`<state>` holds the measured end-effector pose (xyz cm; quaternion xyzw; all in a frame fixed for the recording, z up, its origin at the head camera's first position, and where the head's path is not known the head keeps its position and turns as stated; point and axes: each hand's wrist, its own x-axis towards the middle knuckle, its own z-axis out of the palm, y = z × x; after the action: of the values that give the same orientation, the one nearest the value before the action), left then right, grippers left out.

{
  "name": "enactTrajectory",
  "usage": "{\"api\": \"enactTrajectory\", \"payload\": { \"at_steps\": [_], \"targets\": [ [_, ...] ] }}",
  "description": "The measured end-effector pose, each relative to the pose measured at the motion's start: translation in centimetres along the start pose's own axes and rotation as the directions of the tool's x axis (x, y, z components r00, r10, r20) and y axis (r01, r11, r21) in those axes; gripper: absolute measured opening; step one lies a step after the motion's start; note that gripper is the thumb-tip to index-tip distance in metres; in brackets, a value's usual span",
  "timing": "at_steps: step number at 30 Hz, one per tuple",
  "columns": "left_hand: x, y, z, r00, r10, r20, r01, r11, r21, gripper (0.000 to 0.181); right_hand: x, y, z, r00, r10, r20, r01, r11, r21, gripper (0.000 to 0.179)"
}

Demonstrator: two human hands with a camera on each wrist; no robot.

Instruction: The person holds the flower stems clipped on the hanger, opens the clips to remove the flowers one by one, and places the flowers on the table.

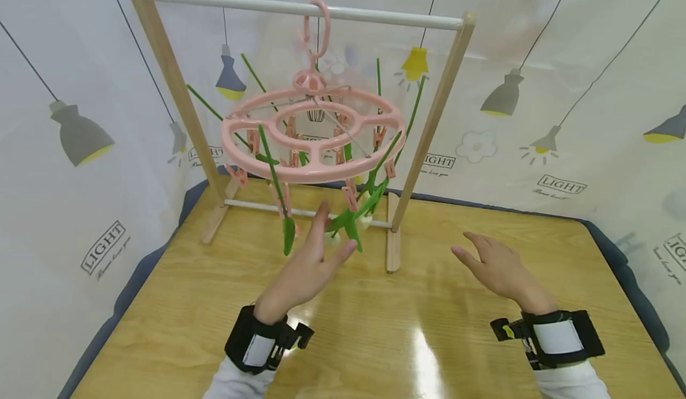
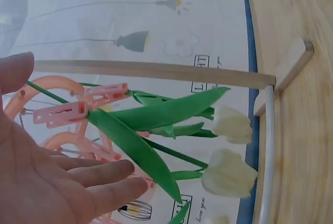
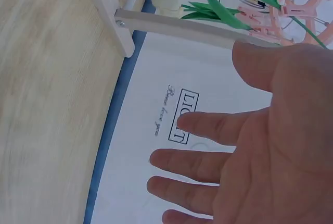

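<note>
A pink round clip hanger hangs by its hook from the white top bar of a wooden rack. Artificial tulips with green stems and leaves hang head down from its pink clips. In the left wrist view, two cream tulip heads show clearly. My left hand is raised under the hanger's front edge, fingers extended beside the leaves, holding nothing; whether it touches them I cannot tell. Off to the right of the rack, my right hand hovers over the table with fingers spread and grips nothing.
The rack's wooden right post and foot stand between the hands. A white lower bar joins the feet. Behind the wooden table hangs a pale cloth printed with lamps. Each wrist wears a black strap.
</note>
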<state>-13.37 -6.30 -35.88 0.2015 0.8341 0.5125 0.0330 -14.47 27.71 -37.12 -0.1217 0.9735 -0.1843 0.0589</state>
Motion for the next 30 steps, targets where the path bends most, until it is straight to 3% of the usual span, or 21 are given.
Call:
{"api": "enactTrajectory", "payload": {
  "at_steps": [3, 6, 9, 12, 15, 19, 21, 25, 30],
  "targets": [
    [0.9, 0.2, -0.2, 0.999, 0.042, -0.013, -0.043, 0.994, -0.098, 0.08, 0.2, -0.6, -0.3, 0.999, -0.034, 0.017, 0.034, 0.999, -0.007, 0.064],
    [2.1, 0.2, -0.4, 0.998, 0.062, -0.018, -0.064, 0.974, -0.218, 0.075, 0.3, -1.1, -0.2, 0.995, -0.075, 0.071, 0.073, 0.997, 0.026, 0.063],
    [3.4, 0.2, -0.4, 0.995, 0.1, -0.024, -0.102, 0.923, -0.37, 0.063, 0.5, -1.5, 0.0, 0.985, -0.103, 0.138, 0.091, 0.992, 0.086, 0.065],
    [4.5, 0.3, -0.1, 0.986, 0.159, -0.047, -0.162, 0.855, -0.493, 0.04, 0.8, -1.8, 0.2, 0.978, -0.12, 0.168, 0.099, 0.987, 0.129, 0.066],
    [5.4, 0.5, 0.2, 0.975, 0.206, -0.084, -0.218, 0.814, -0.538, 0.015, 1.2, -2.2, 0.3, 0.978, -0.136, 0.157, 0.114, 0.984, 0.14, 0.065],
    [6.1, 0.6, 0.6, 0.968, 0.226, -0.108, -0.245, 0.771, -0.587, 0.017, 1.8, -2.9, 0.3, 0.978, -0.16, 0.134, 0.138, 0.978, 0.158, 0.063],
    [6.2, 0.6, 0.7, 0.967, 0.228, -0.117, -0.252, 0.762, -0.597, 0.025, 2.3, -3.4, 0.1, 0.978, -0.174, 0.116, 0.155, 0.975, 0.158, 0.061],
    [6.0, 0.3, 1.0, 0.964, 0.225, -0.144, -0.266, 0.768, -0.583, 0.032, 3.3, -4.2, -0.3, 0.974, -0.206, 0.094, 0.189, 0.968, 0.164, 0.059],
    [5.4, 0.1, 1.2, 0.97, 0.192, -0.152, -0.244, 0.803, -0.544, 0.03, 4.3, -4.9, -0.8, 0.969, -0.234, 0.083, 0.216, 0.96, 0.178, 0.057]
  ]
}}
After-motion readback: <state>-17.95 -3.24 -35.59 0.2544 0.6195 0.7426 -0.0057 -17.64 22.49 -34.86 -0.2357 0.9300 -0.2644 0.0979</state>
